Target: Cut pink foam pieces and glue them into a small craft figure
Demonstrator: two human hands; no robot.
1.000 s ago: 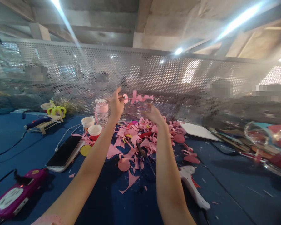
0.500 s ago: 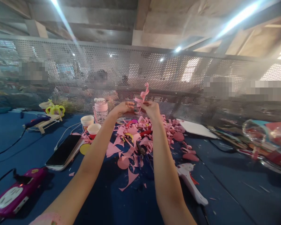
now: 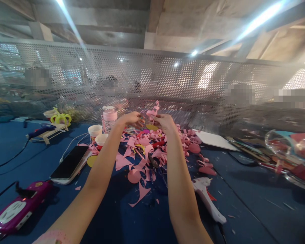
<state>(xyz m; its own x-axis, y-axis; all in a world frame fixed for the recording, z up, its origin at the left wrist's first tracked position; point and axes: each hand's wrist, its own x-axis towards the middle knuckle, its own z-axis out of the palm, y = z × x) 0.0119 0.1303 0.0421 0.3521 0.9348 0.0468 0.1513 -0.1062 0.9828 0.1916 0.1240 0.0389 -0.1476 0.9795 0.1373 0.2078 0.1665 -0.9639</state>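
My right hand (image 3: 164,121) is closed on a curled pink paper strip (image 3: 154,111), held upright above the pile. A yellow disc (image 3: 151,127) shows just under the strip; whether the two are joined I cannot tell. To the left, my left hand (image 3: 133,119) has its fingers bent but apart, with a gap between it and the strip. Below both hands lies a heap of pink paper scraps (image 3: 142,159), mixed with several cut discs and a dark-handled tool (image 3: 153,161). A pink paper circle (image 3: 134,176) lies at the heap's near edge.
A white glue gun (image 3: 209,200) lies right of my right forearm. On the left are a phone (image 3: 69,163), two paper cups (image 3: 95,130), a pink-lidded bottle (image 3: 109,117) and a purple power strip (image 3: 20,206). A perforated metal screen (image 3: 132,67) stands behind.
The pink strip has come down and tilted in my right hand, and a yellow disc now shows beneath it. My left hand has shifted slightly left, its fingers drooping more.
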